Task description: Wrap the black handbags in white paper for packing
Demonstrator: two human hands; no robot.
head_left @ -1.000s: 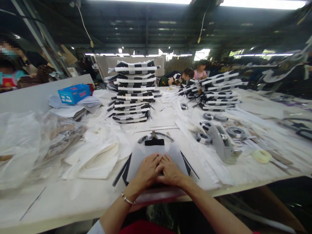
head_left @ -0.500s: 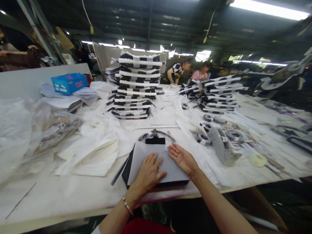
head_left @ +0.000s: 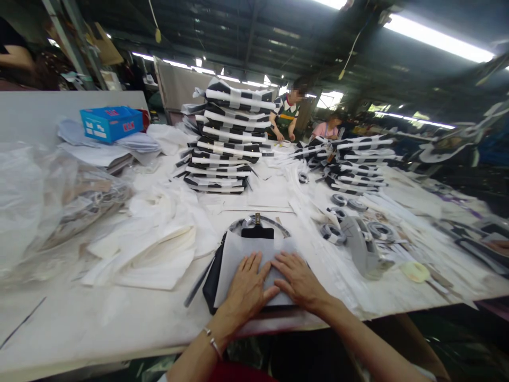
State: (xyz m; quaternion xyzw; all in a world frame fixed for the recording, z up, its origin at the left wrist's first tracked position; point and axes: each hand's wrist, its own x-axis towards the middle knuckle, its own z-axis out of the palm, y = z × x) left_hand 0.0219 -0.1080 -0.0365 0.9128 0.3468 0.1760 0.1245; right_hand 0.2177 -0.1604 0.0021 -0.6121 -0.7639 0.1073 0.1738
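A black handbag (head_left: 210,289) lies flat at the table's near edge, its strap curving out at the far side. Over its front is a sheet of thin white paper (head_left: 230,260), and a black tab with a metal clasp (head_left: 257,232) shows above the sheet's far edge. My left hand (head_left: 248,281) rests flat on the paper, fingers spread. Beside it my right hand (head_left: 298,278) also lies on the paper, palm down with fingers apart. The two hands nearly meet at the thumbs. Most of the bag is hidden under paper and hands.
Behind the bag rises a tall stack of black bags wrapped in white (head_left: 230,140); a second stack (head_left: 358,164) stands right. A grey tape dispenser (head_left: 360,246) and rolled straps (head_left: 333,233) lie right. White sheets (head_left: 147,249) and a blue box (head_left: 112,124) are left. Two people work beyond.
My right hand has turned from its edge to palm down and moved in beside the left hand on the paper. The left hand stays on the sheet.
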